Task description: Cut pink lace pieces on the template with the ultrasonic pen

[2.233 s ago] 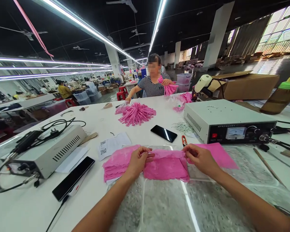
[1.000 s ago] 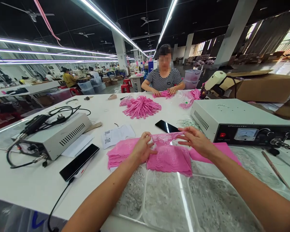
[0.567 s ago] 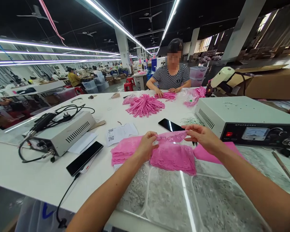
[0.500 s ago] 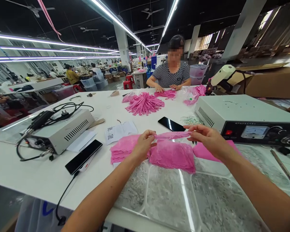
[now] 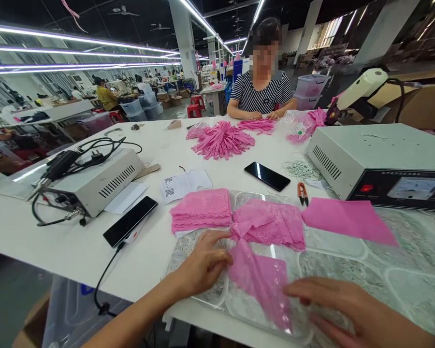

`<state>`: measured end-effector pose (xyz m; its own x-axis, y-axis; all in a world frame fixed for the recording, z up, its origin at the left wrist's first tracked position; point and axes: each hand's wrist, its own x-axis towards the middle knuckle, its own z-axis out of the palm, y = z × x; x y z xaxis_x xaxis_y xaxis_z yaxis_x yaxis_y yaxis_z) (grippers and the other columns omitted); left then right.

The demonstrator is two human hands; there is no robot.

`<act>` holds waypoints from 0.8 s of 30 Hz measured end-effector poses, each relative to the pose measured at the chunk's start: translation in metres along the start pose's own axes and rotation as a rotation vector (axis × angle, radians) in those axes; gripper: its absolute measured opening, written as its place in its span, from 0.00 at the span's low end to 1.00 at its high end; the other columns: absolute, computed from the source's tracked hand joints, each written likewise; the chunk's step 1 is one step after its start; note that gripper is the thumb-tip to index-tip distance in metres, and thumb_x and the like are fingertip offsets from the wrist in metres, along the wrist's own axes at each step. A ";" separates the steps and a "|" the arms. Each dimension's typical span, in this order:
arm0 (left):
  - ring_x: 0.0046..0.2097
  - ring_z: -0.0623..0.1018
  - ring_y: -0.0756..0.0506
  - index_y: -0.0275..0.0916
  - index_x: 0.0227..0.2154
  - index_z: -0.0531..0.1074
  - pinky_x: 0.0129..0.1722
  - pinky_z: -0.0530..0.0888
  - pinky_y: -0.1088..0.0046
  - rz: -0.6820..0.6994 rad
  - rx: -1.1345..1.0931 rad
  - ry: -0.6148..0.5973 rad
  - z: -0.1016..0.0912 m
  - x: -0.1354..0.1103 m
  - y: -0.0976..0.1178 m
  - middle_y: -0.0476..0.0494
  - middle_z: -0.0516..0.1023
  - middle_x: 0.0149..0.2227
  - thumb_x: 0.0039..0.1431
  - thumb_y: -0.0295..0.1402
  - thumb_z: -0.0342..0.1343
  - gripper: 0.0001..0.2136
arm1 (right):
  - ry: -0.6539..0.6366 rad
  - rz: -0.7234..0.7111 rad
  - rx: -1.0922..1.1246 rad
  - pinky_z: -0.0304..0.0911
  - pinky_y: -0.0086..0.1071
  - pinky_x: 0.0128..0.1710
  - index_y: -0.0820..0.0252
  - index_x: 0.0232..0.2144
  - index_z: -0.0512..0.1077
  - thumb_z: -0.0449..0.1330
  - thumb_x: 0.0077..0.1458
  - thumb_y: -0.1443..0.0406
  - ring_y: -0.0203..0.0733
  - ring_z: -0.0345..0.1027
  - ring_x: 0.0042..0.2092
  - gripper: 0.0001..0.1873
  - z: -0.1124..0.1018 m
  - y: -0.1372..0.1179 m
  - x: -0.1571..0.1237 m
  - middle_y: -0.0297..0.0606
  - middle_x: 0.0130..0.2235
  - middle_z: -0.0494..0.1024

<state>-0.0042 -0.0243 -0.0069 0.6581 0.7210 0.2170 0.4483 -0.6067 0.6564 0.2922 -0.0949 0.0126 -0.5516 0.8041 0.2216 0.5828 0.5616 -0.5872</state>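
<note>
Flanking near pink cloth with left hand and right hand | with fingers parted on both | apparently to flatten it

White table: grey unit left, bigger unit right. Green thread beside the latter, snips and phone near. Second phone near left unit. QR paper mid. Pink strips, bag far side. Clear mat at near edge, pink stack on it.
</note>
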 end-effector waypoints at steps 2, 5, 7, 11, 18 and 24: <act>0.57 0.69 0.39 0.41 0.32 0.75 0.55 0.69 0.60 0.056 0.092 0.014 0.000 -0.003 -0.001 0.40 0.68 0.57 0.58 0.22 0.49 0.11 | 0.108 0.042 -0.022 0.75 0.34 0.37 0.44 0.47 0.75 0.55 0.61 0.64 0.45 0.77 0.40 0.14 0.000 0.013 0.016 0.34 0.42 0.81; 0.57 0.70 0.40 0.42 0.33 0.74 0.59 0.64 0.56 0.076 0.165 0.008 -0.003 -0.012 -0.003 0.39 0.70 0.56 0.57 0.21 0.49 0.11 | 0.162 0.040 -0.057 0.74 0.37 0.37 0.50 0.42 0.77 0.51 0.62 0.63 0.46 0.76 0.39 0.15 0.011 0.037 0.041 0.38 0.40 0.81; 0.57 0.70 0.41 0.42 0.34 0.73 0.62 0.59 0.52 0.067 0.218 -0.014 -0.007 -0.022 -0.003 0.39 0.72 0.54 0.57 0.20 0.47 0.12 | 0.156 0.038 -0.064 0.74 0.39 0.36 0.51 0.39 0.78 0.51 0.61 0.64 0.47 0.76 0.39 0.15 0.022 0.049 0.050 0.38 0.40 0.81; 0.56 0.72 0.42 0.41 0.35 0.71 0.64 0.53 0.50 0.021 0.275 -0.069 -0.018 -0.045 -0.003 0.39 0.75 0.50 0.54 0.19 0.46 0.13 | 0.191 0.038 -0.079 0.74 0.40 0.36 0.53 0.40 0.77 0.51 0.60 0.64 0.48 0.76 0.41 0.14 0.035 0.057 0.045 0.41 0.44 0.79; 0.59 0.70 0.39 0.42 0.51 0.70 0.63 0.58 0.55 0.143 0.264 -0.032 -0.010 -0.030 0.002 0.38 0.72 0.56 0.59 0.24 0.49 0.18 | 0.297 -0.049 -0.139 0.73 0.38 0.40 0.51 0.45 0.75 0.51 0.61 0.68 0.46 0.74 0.44 0.15 0.033 0.045 0.053 0.39 0.44 0.78; 0.49 0.76 0.38 0.40 0.43 0.75 0.50 0.71 0.57 0.035 0.213 0.070 0.010 0.007 -0.001 0.35 0.77 0.47 0.64 0.30 0.49 0.11 | 0.274 -0.034 -0.105 0.71 0.41 0.39 0.55 0.44 0.74 0.56 0.58 0.64 0.50 0.71 0.44 0.13 0.040 0.041 0.100 0.45 0.44 0.75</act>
<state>0.0060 -0.0223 -0.0128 0.6356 0.7149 0.2915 0.5480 -0.6837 0.4820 0.2367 0.0010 -0.0209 -0.3989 0.7990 0.4499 0.6330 0.5949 -0.4953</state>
